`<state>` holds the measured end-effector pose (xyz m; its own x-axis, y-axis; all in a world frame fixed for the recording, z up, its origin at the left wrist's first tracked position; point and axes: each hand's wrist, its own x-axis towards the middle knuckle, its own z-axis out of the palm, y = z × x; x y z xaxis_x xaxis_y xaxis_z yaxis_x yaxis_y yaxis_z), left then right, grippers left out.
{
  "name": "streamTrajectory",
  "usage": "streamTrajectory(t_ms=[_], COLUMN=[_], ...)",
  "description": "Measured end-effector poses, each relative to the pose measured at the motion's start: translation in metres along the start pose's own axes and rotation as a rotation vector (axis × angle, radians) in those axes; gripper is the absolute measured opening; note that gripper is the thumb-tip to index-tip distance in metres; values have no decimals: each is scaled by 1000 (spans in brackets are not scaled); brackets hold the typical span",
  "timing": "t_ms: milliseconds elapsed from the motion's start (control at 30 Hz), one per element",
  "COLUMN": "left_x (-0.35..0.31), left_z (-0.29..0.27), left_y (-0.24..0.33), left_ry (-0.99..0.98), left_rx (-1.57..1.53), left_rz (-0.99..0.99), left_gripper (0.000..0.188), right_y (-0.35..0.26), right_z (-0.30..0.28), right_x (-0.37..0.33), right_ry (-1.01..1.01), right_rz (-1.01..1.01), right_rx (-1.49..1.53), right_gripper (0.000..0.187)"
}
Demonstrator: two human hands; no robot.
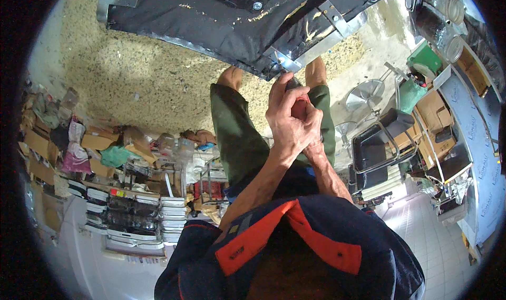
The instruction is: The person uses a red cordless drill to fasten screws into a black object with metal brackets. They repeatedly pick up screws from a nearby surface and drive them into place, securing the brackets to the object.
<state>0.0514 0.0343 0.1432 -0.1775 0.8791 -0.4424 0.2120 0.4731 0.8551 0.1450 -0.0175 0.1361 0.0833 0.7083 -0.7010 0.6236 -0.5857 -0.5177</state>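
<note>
Both hands are together in front of me around a red and dark hand tool (301,108); its exact kind is hidden by the fingers. My left hand (286,125) wraps over it, closed, with the fingertips near its dark front end. Beside it, my right hand (315,125) is closed around the tool's red part, its fingers partly covered. The tool's front points at a shiny metal bracket (287,62) on the near corner of a large black-covered panel (200,23). Bright bluish light falls on that bracket. Whether the tool touches it, I cannot tell.
A longer metal strip (334,21) runs along the panel's right edge. At right stand a fan (365,94), a black chair (371,152), a green bin (426,57) and cardboard (435,110). Cluttered boxes (100,139) and stacked white trays (173,221) lie left. The floor (132,89) is speckled.
</note>
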Motion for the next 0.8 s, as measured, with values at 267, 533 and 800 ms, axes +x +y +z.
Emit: streamTrajectory(t_ms=[267, 533, 800], left_x=[4, 6, 10], left_z=[0, 3, 4], left_y=[-7, -9, -10], left_ry=[4, 15, 20], left_rx=[-42, -67, -35], left_rz=[-3, -46, -13], left_gripper=[31, 32, 32], right_y=[-2, -2, 5], right_z=[-2, -5, 2], right_x=[9, 15, 15], right_ry=[-8, -49, 23], right_rz=[-55, -27, -35], right_rx=[-64, -113, 19], right_gripper=[25, 25, 22])
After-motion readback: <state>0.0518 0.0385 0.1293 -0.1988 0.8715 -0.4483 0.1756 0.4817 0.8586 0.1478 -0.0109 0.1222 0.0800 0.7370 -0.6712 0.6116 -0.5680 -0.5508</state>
